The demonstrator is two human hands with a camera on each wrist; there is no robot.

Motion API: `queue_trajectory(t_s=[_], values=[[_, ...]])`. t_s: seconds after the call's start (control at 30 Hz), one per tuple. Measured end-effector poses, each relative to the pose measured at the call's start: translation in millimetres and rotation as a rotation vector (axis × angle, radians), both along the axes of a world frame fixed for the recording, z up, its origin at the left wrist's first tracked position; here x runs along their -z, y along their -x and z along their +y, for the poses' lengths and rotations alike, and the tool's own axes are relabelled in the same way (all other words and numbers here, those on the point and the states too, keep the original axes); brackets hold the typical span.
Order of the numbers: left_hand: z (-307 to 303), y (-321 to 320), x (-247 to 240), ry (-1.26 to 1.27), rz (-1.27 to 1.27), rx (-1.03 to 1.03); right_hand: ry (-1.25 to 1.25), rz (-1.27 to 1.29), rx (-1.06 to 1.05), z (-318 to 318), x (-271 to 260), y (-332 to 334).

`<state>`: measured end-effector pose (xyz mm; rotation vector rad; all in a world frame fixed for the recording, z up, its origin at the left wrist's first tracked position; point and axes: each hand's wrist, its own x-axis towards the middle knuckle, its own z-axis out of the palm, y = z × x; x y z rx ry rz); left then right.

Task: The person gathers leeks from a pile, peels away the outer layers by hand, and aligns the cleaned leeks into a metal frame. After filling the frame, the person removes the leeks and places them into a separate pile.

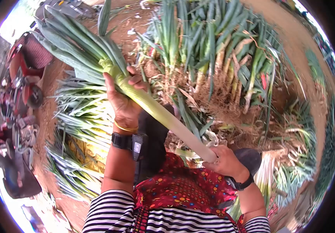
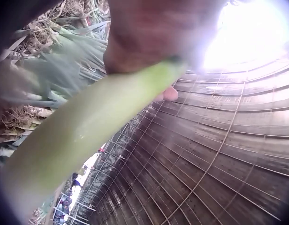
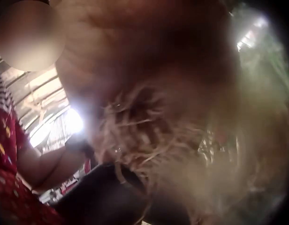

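Observation:
A long leek [image 1: 156, 110] slants across the person's lap in the head view, green leaves at upper left and white root end at lower right. Just below the leaves, the left hand [image 1: 123, 101] grips its stalk, thumb on one side and fingertips on the other. The right hand [image 1: 229, 165] holds the root end, its fingers curled at the tip. In the left wrist view the pale stalk [image 2: 74, 129] runs out from under the blurred hand [image 2: 158, 35]. Stringy roots [image 3: 140, 140] hang below the right hand [image 3: 154, 51] in the right wrist view.
Many leeks with dry roots [image 1: 214, 58] stand heaped in front. Trimmed leeks [image 1: 84, 116] lie in bundles at the left, and more white stalks [image 1: 264, 174] lie at the right. Parked motorbikes [image 1: 20, 128] stand at far left on the bare soil. Peelings litter the ground.

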<state>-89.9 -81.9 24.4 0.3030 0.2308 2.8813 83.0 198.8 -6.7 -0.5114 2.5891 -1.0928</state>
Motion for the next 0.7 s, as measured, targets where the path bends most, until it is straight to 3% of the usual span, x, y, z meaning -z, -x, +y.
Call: queue_trajectory(t_s=[0.1, 0.17, 0.2, 0.27, 0.43, 0.53, 0.63, 0.7], values=[[2.8, -17.6, -5.7, 0.410, -0.153, -0.363, 0.030, 0.143, 0.061, -31.4, 11.2, 9.3], [13.3, -41.2, 2.8, 0.629, -0.231, -0.413, 0.050, 0.249, 0.071, -56.8, 14.4, 15.2], [3.8, -43.7, 1.9, 0.622, -0.231, -0.440, -0.011, 0.366, 0.112, -68.0, 13.0, 18.1], [-12.4, -50.4, 3.7, 0.360, -0.328, -0.331, -0.117, 0.531, 0.121, -83.3, 11.6, 20.2], [-64.7, -42.7, 19.3, 0.046, -0.264, -0.294, -0.035, 0.435, -0.022, -112.6, -39.9, 24.8], [-92.2, -40.0, 27.4, -0.088, -0.241, -0.328, 0.222, -0.008, -0.122, -116.8, -55.6, 29.3], [-110.3, -43.4, 31.5, -0.154, -0.230, -0.317, 0.248, -0.160, -0.143, -130.1, -62.0, 34.6], [-119.4, -46.6, 34.5, -0.199, -0.248, -0.330, 0.171, -0.116, -0.222, -140.5, -66.4, 40.5]])
